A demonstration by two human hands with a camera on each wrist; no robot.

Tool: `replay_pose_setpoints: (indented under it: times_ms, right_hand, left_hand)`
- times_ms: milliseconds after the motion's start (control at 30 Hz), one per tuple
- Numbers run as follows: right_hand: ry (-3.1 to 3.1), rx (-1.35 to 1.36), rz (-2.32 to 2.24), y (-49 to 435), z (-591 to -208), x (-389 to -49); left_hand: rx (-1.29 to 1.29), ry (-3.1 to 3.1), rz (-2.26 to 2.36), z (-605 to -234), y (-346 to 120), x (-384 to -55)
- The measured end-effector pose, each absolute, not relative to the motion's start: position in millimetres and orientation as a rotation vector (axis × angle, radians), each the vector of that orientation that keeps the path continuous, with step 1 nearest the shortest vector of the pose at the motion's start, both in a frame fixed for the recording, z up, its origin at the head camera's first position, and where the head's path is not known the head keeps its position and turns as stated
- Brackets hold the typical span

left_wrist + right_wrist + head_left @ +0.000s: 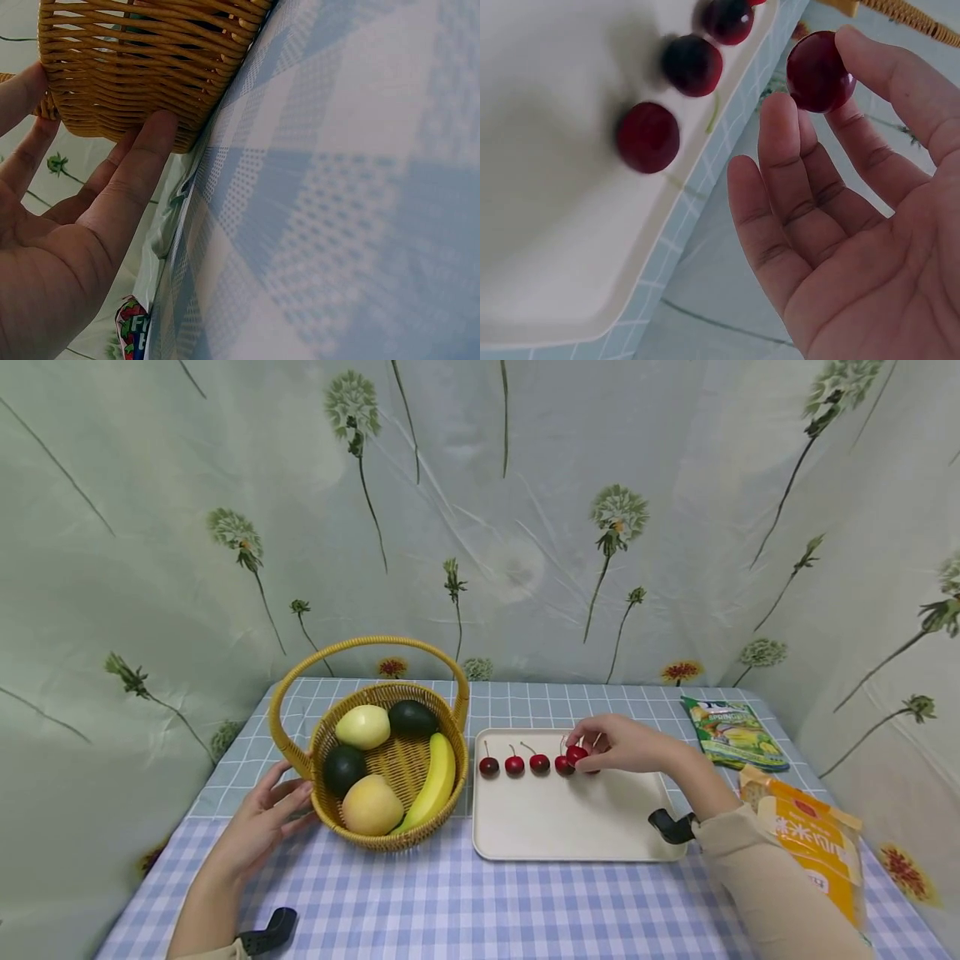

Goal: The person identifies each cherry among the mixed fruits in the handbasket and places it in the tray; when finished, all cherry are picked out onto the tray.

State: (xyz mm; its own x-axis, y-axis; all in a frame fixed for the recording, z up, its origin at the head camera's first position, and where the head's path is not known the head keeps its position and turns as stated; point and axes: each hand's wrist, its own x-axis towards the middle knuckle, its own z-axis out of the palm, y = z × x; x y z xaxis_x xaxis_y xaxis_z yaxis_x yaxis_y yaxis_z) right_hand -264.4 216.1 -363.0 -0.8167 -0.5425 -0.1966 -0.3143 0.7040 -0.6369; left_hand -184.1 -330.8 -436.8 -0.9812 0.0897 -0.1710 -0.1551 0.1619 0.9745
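Observation:
My right hand (628,744) pinches a dark red cherry (820,73) between thumb and fingertips, above the far side of a cream tray (555,827). Below it on the tray, several cherries with stems stand in a row, the leftmost cherry (489,767) near the tray's left edge; the held one and the fingers partly hide those at the right end. At the left, my left hand (258,818) touches the outer side of a wicker basket (142,82), its fingers fairly straight. In the basket lie a banana (435,783), a peach-like fruit (372,806), a pale yellow-green fruit (363,727) and two dark green fruits (413,718).
The basket's tall arched handle (371,642) rises above it. A green snack packet (737,733) lies at the back right; an orange bag (813,843) lies nearer, partly behind my right sleeve. A dandelion-print curtain (525,527) surrounds the checked tablecloth (420,910).

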Motion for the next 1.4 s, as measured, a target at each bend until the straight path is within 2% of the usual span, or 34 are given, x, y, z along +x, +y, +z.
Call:
replay_pose_setpoints:
  times_ms: [800, 1400]
  right_hand:
    - [2.585, -0.483, -0.788, 275.1, -387.5, -278.8]
    - [2.535, -0.363, -0.789, 273.5, -398.8, -277.5]
  left_hand:
    - [-0.046, 2.277, 1.9, -434.7, -330.6, -185.1]
    - [-0.085, 2.245, 1.927, -439.5, -331.7, -185.4]
